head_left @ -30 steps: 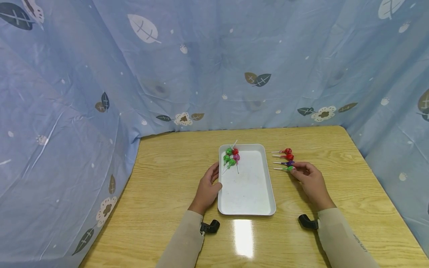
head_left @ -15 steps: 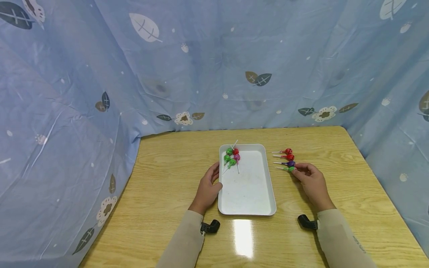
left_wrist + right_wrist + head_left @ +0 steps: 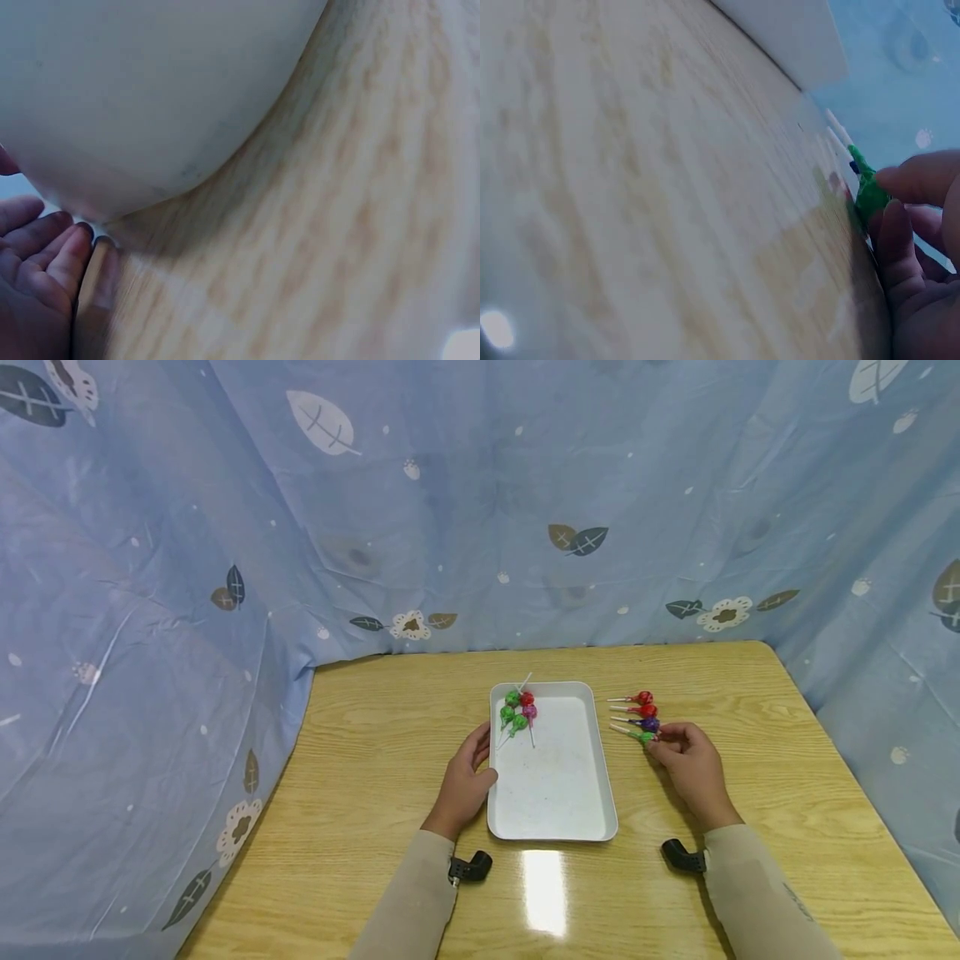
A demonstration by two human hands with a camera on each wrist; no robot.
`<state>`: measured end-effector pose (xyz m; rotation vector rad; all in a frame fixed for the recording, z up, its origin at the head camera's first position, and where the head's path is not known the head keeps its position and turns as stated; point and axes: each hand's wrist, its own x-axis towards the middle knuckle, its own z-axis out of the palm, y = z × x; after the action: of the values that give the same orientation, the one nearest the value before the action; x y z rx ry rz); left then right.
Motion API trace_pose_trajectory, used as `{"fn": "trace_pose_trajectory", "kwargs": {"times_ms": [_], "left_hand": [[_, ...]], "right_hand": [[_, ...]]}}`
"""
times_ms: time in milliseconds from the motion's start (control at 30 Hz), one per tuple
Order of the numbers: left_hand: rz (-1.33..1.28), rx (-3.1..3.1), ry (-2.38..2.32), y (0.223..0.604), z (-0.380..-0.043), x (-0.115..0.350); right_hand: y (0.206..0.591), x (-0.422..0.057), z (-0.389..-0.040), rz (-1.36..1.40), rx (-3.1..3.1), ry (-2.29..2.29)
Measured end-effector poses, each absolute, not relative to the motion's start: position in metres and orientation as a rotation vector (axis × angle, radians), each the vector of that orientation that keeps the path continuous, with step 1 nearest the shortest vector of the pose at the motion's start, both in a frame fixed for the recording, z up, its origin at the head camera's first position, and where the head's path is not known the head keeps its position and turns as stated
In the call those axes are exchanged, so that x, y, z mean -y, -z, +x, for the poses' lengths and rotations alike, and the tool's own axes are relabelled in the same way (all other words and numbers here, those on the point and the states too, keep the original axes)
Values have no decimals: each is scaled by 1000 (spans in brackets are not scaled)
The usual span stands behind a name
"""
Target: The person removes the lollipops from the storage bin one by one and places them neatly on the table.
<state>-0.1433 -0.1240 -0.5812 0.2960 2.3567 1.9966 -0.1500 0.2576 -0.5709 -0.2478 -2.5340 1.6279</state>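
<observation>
1. Right hand (image 3: 696, 772): thumb and fingers pinch the green lollipop (image 3: 644, 737) by its candy end, right of the white tray (image 3: 555, 793), stick toward tray.
2. Purple lollipop (image 3: 649, 724) just beyond it, two red lollipops (image 3: 648, 712) farther.
3. Left hand (image 3: 462, 789): fingers relaxed, touching tray's left side.
4. Five lollipops (image 3: 520, 723) in tray's far-left corner.

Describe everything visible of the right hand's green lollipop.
The green lollipop has a round head in green wrapping and a white stick pointing toward the tray. The right hand pinches its head, partly hiding it. It is frontmost in a row of four, beside the tray. Contact with the table is unclear.
</observation>
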Motion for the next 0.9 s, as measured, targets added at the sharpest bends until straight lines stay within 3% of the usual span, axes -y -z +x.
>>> {"fn": "trace_pose_trajectory", "kwargs": {"times_ms": [900], "left_hand": [[318, -2361, -2003, 583, -143, 124]], "right_hand": [[571, -259, -147, -215, 2526, -1621]]}}
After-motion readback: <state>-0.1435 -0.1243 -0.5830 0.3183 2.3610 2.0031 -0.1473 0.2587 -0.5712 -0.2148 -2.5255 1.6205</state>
